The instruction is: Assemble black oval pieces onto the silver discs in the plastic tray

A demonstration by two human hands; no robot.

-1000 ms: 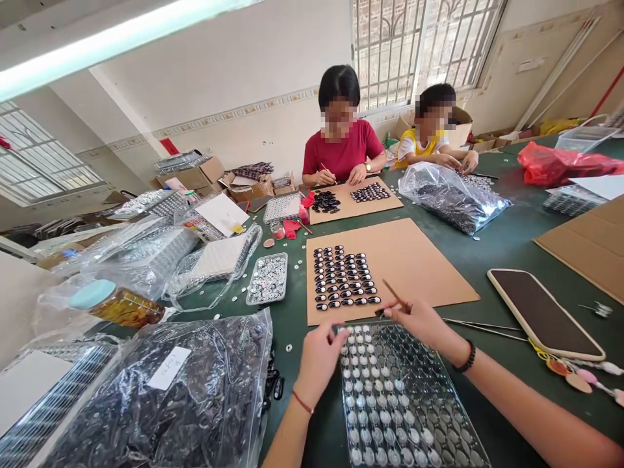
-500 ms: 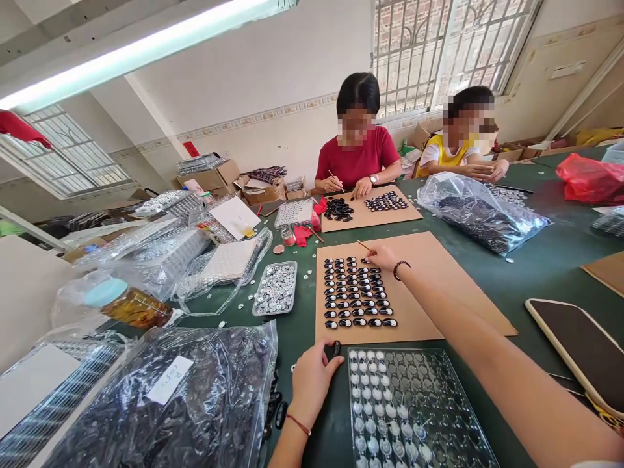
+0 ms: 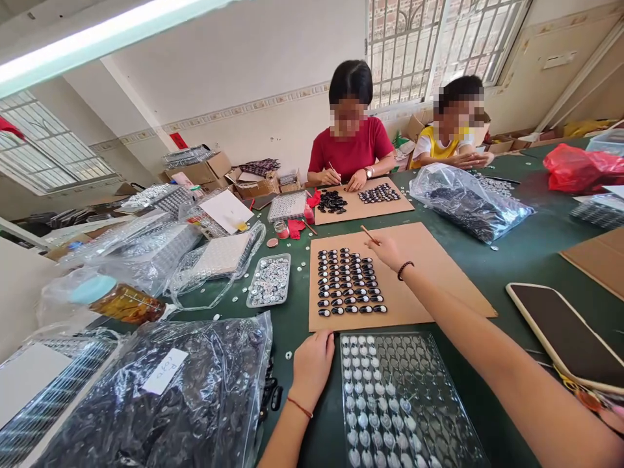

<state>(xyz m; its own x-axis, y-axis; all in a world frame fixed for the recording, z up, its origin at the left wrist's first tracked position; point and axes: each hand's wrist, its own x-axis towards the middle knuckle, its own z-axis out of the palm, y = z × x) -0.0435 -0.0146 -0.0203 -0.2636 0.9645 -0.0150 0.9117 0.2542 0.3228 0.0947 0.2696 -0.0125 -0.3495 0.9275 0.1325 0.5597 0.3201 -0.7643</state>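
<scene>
My right hand (image 3: 387, 250) pinches a thin wooden stick (image 3: 369, 234) above the brown cardboard sheet (image 3: 429, 273), just past the upper right of the laid-out pieces. Rows of small black oval pieces (image 3: 348, 283), each with a white spot, lie on that cardboard. My left hand (image 3: 314, 357) is closed at the cardboard's near edge, left of the clear blister tray (image 3: 414, 390). A black oval piece is at its fingertips, almost wholly hidden now. White discs fill the tray's left columns, while the cells to the right show no white.
Left stand a bag of black pieces (image 3: 195, 390), a tub of buttons (image 3: 270, 279) and a lidded jar (image 3: 124, 299). Loose black pieces (image 3: 270, 396) lie by the bag. A phone (image 3: 568, 331) rests at right. Across the table sit a person in red (image 3: 348, 153) and another person (image 3: 451, 140).
My right hand has lifted off the top row with the stick. My left hand has turned, hiding the black piece it visibly held. The whole view has shifted slightly.
</scene>
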